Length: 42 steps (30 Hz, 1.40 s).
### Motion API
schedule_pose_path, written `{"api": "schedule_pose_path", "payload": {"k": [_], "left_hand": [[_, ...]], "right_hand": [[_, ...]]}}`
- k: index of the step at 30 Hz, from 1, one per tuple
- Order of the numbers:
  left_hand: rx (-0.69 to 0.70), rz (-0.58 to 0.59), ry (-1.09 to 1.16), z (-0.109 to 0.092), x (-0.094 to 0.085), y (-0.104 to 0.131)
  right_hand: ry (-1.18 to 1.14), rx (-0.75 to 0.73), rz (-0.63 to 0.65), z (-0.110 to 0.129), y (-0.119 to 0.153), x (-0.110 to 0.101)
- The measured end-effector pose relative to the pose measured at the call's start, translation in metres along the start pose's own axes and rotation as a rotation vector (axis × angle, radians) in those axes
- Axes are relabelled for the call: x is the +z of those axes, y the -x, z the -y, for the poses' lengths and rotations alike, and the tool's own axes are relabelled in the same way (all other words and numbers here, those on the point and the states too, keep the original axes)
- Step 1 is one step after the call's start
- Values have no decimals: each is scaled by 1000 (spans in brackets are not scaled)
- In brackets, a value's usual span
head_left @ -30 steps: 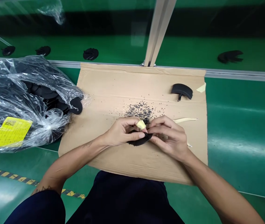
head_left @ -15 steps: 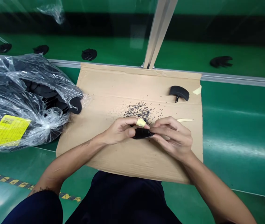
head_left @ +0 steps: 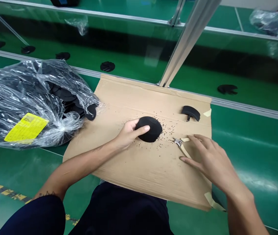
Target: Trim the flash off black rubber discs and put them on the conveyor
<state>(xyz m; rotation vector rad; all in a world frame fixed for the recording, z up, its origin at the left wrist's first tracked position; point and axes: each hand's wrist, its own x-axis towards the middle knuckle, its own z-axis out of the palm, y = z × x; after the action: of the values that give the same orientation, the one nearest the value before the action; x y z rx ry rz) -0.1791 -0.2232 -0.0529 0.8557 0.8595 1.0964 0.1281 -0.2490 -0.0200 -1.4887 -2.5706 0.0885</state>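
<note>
My left hand (head_left: 131, 132) holds a rounded black part (head_left: 150, 130) by its left edge, thumb on top, over the cardboard sheet (head_left: 129, 166). To the right, my right hand (head_left: 206, 156) has its fingers spread around the handles of small cutting pliers (head_left: 178, 143); whether the fingertips touch the handles is hard to tell. The pliers' jaws point left toward the black part. Tiny black bits (head_left: 168, 129) lie scattered around and partly under the part. A curved black piece with a short stem (head_left: 191, 112) rests near the sheet's upper right.
A clear plastic bag (head_left: 19, 94) full of black pieces, with a yellow label (head_left: 26, 128), is at the left. Beyond the sheet stands a metal post (head_left: 178, 55). Several dark pieces lie behind the metal rail (head_left: 263, 112).
My right hand has left the black part and moved right to the pliers, its fingers opening. The part in my left hand now shows its broad matte face. The camera view has shifted.
</note>
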Motion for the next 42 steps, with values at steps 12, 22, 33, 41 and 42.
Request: {"api": "schedule_pose_path", "payload": {"k": [12,22,33,41,42], "left_hand": [[230,-57,-224,-5,1,1],[627,120,-624,-4,-1,4],[617,186,-658,-2,-3,6],[616,180,-642,0,-3,6],[617,178,-642,0,-3,6]], "right_hand": [[-396,55,-144,24,-38,-17],[-640,-170,-233,48,-46,21],[-465,-252,-266,41,-40,26],[-395,-253,-306,43,-38,26],[-377,-250,-312,44,-38,25]]}}
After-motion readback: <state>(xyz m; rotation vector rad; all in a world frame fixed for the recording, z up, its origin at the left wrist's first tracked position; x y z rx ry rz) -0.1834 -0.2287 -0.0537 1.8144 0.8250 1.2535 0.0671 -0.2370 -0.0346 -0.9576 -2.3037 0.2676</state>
